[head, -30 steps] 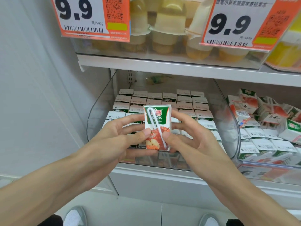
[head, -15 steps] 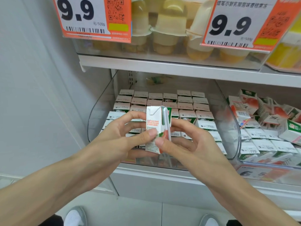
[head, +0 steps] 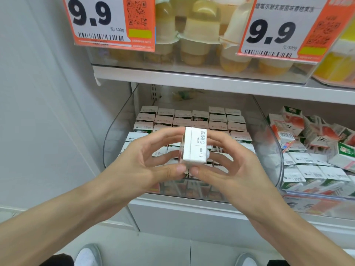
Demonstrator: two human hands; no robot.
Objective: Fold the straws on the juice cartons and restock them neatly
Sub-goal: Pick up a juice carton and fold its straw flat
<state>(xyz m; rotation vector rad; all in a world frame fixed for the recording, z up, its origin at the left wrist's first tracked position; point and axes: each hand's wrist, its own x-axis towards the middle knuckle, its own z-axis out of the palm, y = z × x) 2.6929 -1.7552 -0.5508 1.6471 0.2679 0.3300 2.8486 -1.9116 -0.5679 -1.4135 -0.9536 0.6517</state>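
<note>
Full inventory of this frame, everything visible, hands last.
shelf board: one, white, across the middle
clear bin: one, transparent, lower level, left
stocked cartons: many, white tops, neat rows inside the clear bin
held carton: one, white face with printed date, centre, in front of the bin
jumbled cartons: many, white, green and red, loose pile, lower level, right
price tags: two, orange and white, "9.9", top edge
jelly cups: several, yellowish, upper level behind the tags
shoes: two, pale grey, bottom edge
left hand: one, grips the held carton from the left
right hand: one, grips it from the right
</note>
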